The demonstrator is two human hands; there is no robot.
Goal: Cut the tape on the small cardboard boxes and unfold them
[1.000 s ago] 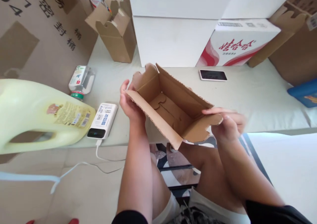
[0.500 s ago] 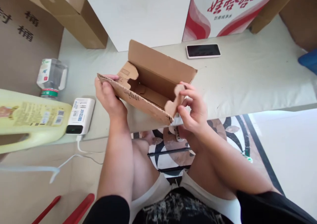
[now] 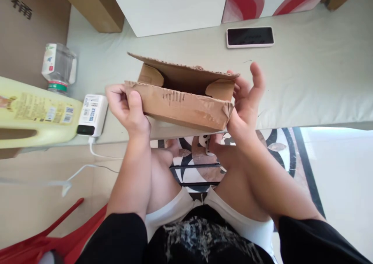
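A small brown cardboard box (image 3: 180,102) is held over the near edge of the table, its top open and its inside dark. The side flaps are folded inward, and the long far flap stands up at a slant. My left hand (image 3: 129,108) grips the left end, thumb on the front panel and fingers behind it. At the right end, my right hand (image 3: 244,100) has its thumb by the crumpled front corner and some fingers behind the side wall; one finger sticks out.
Beyond the box lie a phone (image 3: 250,37) and a large white carton (image 3: 175,7). To the left are a white power bank (image 3: 92,114) with a cable, a yellow jug (image 3: 35,116) and a clear plastic bottle (image 3: 60,67). The table's (image 3: 305,81) front edge runs below my hands.
The box has turned so its front panel faces me, and its right flap has folded inward. My right hand has shifted from that flap to the box's right end. The view has tilted slightly downward.
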